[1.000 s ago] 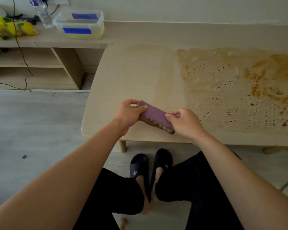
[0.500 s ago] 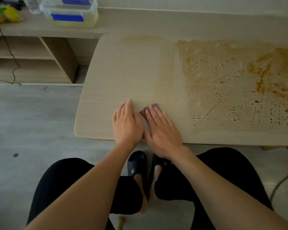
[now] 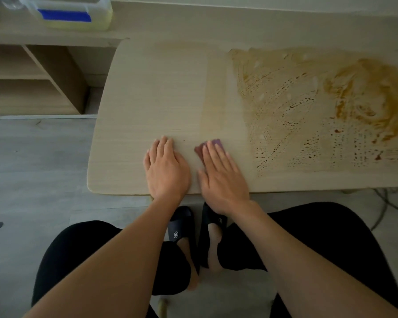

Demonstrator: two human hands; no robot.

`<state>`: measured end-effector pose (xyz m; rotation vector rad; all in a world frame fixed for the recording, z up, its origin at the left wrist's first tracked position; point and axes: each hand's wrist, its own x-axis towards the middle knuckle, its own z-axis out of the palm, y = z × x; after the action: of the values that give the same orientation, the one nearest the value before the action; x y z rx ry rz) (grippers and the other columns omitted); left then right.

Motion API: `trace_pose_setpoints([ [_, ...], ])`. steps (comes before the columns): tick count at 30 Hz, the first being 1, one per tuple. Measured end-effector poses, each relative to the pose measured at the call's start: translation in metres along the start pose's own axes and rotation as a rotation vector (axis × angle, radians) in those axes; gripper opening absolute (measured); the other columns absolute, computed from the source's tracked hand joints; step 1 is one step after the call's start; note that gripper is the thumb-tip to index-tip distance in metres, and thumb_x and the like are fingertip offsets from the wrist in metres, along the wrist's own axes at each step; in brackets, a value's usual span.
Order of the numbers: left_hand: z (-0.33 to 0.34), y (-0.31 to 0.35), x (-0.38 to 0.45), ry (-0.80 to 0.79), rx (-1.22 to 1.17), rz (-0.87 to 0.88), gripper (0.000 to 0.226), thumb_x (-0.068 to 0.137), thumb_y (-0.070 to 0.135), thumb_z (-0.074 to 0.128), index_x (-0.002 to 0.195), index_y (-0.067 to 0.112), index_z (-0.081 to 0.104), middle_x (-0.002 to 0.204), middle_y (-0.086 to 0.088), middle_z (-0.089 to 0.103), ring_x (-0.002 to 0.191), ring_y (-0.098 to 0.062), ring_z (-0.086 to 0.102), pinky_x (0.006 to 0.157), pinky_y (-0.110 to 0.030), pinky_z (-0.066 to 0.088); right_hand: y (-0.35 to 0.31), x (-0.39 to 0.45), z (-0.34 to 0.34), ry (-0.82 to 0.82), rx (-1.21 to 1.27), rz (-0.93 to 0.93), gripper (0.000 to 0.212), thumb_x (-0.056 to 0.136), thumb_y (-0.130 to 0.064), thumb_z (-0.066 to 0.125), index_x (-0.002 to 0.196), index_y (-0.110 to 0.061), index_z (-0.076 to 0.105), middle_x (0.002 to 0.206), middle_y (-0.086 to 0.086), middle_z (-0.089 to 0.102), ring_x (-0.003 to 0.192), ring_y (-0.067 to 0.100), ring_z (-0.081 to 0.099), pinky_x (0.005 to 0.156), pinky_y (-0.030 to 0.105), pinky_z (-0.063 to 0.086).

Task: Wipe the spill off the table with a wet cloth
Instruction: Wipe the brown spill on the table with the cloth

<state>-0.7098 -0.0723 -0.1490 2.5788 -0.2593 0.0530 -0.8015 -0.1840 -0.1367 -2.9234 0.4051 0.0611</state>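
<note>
Flatly, right hand (image 3: 223, 174) presses purple cloth (image 3: 213, 144) beside spill (image 3: 319, 106).

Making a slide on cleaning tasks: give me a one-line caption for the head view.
Right hand presses a purple cloth flat on the table, left hand beside it, brown spill unwiped.

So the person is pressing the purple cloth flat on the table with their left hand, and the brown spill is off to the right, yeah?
Not quite. In the head view the right hand presses the folded purple cloth flat on the pale wooden table. The left hand lies flat on bare wood beside it, apart from the cloth. The smeared brown spill is off to the right, as you said.
</note>
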Motion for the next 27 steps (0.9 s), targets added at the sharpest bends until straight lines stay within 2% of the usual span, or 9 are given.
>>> trace_pose_setpoints([
  [2,0.000,0.000,0.001,-0.017,0.018,0.009,0.058,0.103,0.034,0.021,0.155,0.018,0.042,0.165,0.003,0.034,0.156,-0.015,0.018,0.128,-0.038,0.010,0.009,-0.013,-0.001,0.010,0.004,0.031,0.068,0.106,-0.047,0.011,0.165,-0.014,0.003,0.173,0.000,-0.006,0.158,0.012,-0.012,0.127,0.033,-0.012],
  [6,0.004,-0.001,0.003,-0.061,0.112,-0.003,0.059,0.106,0.037,0.018,0.161,0.020,0.028,0.171,0.002,0.017,0.158,-0.014,0.004,0.129,-0.039,-0.003,0.064,-0.031,-0.009,-0.003,0.001,0.224,0.067,0.106,-0.051,0.001,0.163,-0.017,-0.011,0.171,0.000,-0.016,0.155,0.012,-0.021,0.125,0.034,-0.015],
  [8,0.006,0.001,0.004,-0.080,0.148,-0.015,0.060,0.106,0.038,0.015,0.163,0.021,0.022,0.173,0.002,0.011,0.159,-0.014,-0.001,0.128,-0.041,-0.007,0.090,-0.030,-0.015,-0.038,-0.026,0.302,0.066,0.107,-0.051,0.001,0.162,-0.016,-0.013,0.171,0.002,-0.018,0.155,0.012,-0.021,0.126,0.036,-0.014],
  [12,0.008,0.004,0.004,-0.075,0.178,-0.016,0.061,0.105,0.037,0.012,0.163,0.020,0.020,0.173,0.001,0.009,0.159,-0.015,-0.003,0.128,-0.043,-0.008,0.089,-0.011,-0.016,-0.038,-0.049,0.376,0.069,0.107,-0.052,0.003,0.164,-0.015,-0.011,0.170,0.002,-0.020,0.156,0.014,-0.022,0.128,0.039,-0.011],
  [16,0.006,0.003,0.004,-0.056,0.187,0.011,0.060,0.102,0.029,0.019,0.161,0.018,0.028,0.172,-0.002,0.017,0.159,-0.018,0.002,0.129,-0.045,-0.004,0.058,0.020,-0.012,-0.008,-0.017,0.253,0.068,0.107,-0.050,0.005,0.164,-0.015,-0.006,0.172,0.001,-0.016,0.156,0.012,-0.019,0.125,0.034,-0.015],
  [21,0.004,0.004,0.004,-0.045,0.163,-0.008,0.059,0.102,0.027,0.025,0.159,0.017,0.033,0.170,-0.002,0.021,0.159,-0.017,0.006,0.129,-0.043,-0.002,0.016,0.062,-0.007,-0.013,0.008,0.112,0.067,0.109,-0.045,0.014,0.165,-0.012,0.000,0.173,0.003,-0.005,0.158,0.014,-0.011,0.127,0.036,-0.010],
  [25,0.004,0.001,0.004,-0.039,0.154,-0.001,0.061,0.100,0.031,0.022,0.159,0.019,0.033,0.170,0.000,0.022,0.158,-0.015,0.007,0.129,-0.040,-0.002,0.025,0.057,-0.010,-0.029,0.051,0.066,0.067,0.109,-0.049,0.010,0.165,-0.014,0.001,0.173,-0.001,-0.006,0.158,0.010,-0.012,0.127,0.034,-0.010],
  [27,0.003,-0.002,0.005,-0.048,0.162,0.002,0.066,0.098,0.034,0.015,0.160,0.020,0.031,0.171,0.002,0.019,0.158,-0.013,0.004,0.128,-0.038,-0.004,0.041,0.038,-0.010,-0.010,0.064,0.113,0.069,0.107,-0.052,0.003,0.165,-0.016,-0.001,0.173,-0.002,-0.009,0.157,0.010,-0.015,0.128,0.036,-0.009],
])
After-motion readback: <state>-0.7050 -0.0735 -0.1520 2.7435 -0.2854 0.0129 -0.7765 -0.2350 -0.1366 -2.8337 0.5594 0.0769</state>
